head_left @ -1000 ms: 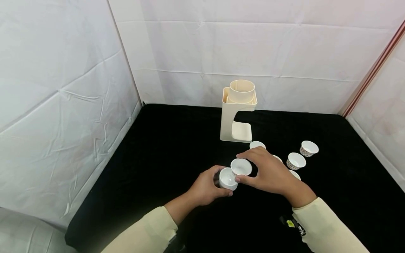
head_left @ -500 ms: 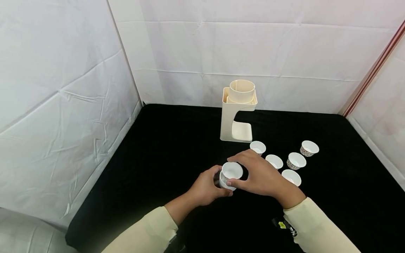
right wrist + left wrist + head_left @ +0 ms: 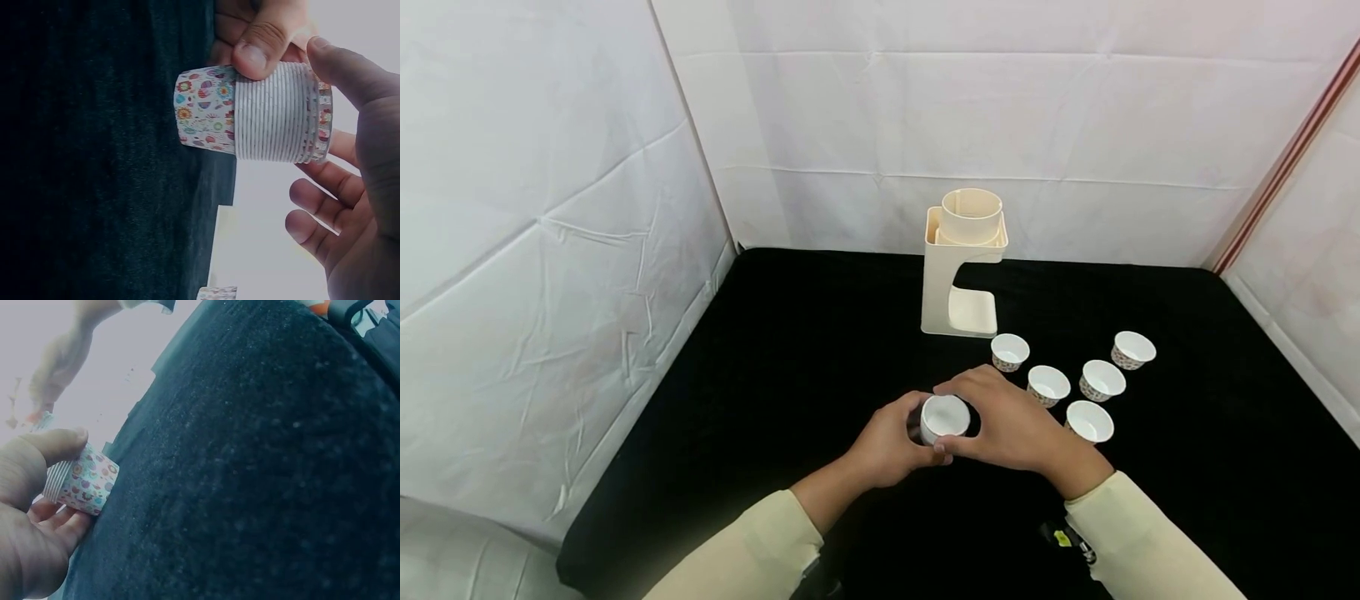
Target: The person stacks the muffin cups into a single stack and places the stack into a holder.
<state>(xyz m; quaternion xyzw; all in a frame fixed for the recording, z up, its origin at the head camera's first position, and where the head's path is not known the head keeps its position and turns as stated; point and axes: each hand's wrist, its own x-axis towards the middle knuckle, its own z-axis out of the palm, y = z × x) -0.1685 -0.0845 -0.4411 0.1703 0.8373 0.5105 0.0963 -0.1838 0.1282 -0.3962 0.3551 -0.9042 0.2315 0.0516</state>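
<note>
Stack (image 3: 944, 417) of nested cups now seated: top cup, offset right a second ago, pushed down flush into lower cups. Nesting step judged complete. Stack sits on black tabletop (image 3: 790, 350), near centre. Left hand (image 3: 891, 440) grips stack side, thumb over ribbed rims. Right hand (image 3: 1011, 421) pinches top cup rim, thumb and fingers curled round it. Five loose cups (image 3: 1049, 384) right of hands. Dispenser (image 3: 966, 262) far centre. Hidden: cup count in stack; right hand partly covers nearest loose cup.

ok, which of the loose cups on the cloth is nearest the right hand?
The front cup, just beside the right hand. The other four sit farther back toward the stand.
</note>
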